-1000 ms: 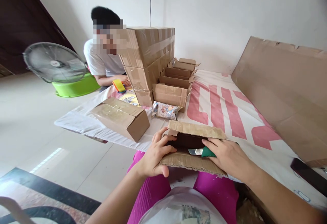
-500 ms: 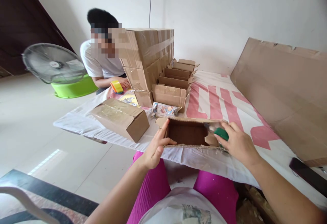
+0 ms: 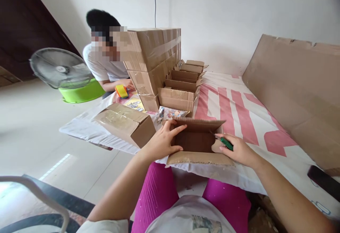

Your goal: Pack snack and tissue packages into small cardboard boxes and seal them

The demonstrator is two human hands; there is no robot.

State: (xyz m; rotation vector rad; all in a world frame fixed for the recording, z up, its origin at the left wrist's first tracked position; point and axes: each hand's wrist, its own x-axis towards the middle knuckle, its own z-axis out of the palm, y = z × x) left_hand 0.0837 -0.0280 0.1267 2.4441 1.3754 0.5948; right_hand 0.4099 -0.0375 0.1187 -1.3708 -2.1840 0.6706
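An opened cardboard box (image 3: pixel 191 141) lies at the table's near edge, its long flaps folded outward and its brown inside visible. My left hand (image 3: pixel 165 139) rests over the box's left end with fingers spread, touching the far flap and the inside. At the right end, my right hand (image 3: pixel 237 149) is closed around a green-handled utility knife (image 3: pixel 227 143), its dark blade pointing left over the opening. Behind the box is a printed, shiny packet (image 3: pixel 172 113). A taped, closed carton (image 3: pixel 124 123) sits to the left.
Taped cartons (image 3: pixel 148 59) stand stacked beyond, beside a row of opened boxes (image 3: pixel 180 87). A co-worker (image 3: pixel 106 59) leans behind the stack, near a yellow-orange tape dispenser-like object (image 3: pixel 121 91). A large cardboard sheet (image 3: pixel 294 98) and a phone (image 3: pixel 322 181) are on the right; a fan (image 3: pixel 62 70) stands left.
The box's long flaps have spread outward, near and far. My left hand has shifted up over the left end with fingers spread wider. My right hand has moved slightly down, still holding the knife.
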